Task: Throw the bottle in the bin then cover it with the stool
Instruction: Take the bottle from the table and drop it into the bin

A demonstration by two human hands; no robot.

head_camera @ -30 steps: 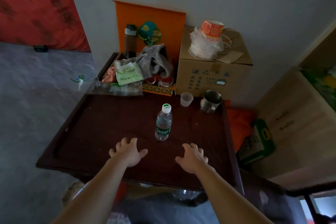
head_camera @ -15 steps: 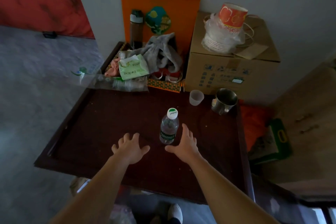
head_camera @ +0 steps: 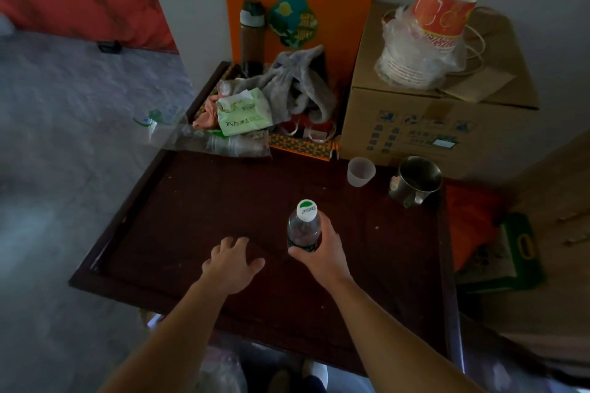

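Observation:
A clear plastic bottle [head_camera: 303, 226] with a white and green cap stands upright near the middle of the dark wooden table [head_camera: 198, 214]. My right hand [head_camera: 322, 252] is wrapped around its lower body from the right side. My left hand [head_camera: 231, 262] rests flat on the table to the left of the bottle, fingers spread, holding nothing. No bin and no stool can be told apart in this view.
At the table's far end lie a cardboard box [head_camera: 424, 124] with stacked bowls, a metal mug [head_camera: 415, 180], a small plastic cup [head_camera: 360, 171], a grey cloth [head_camera: 297, 83], a tissue pack [head_camera: 244, 115] and a thermos [head_camera: 252, 35]. Grey floor [head_camera: 64, 169] spreads to the left.
My right hand has moved forward and left and closed around the bottle. My left hand stays flat on the table. The camera has come closer.

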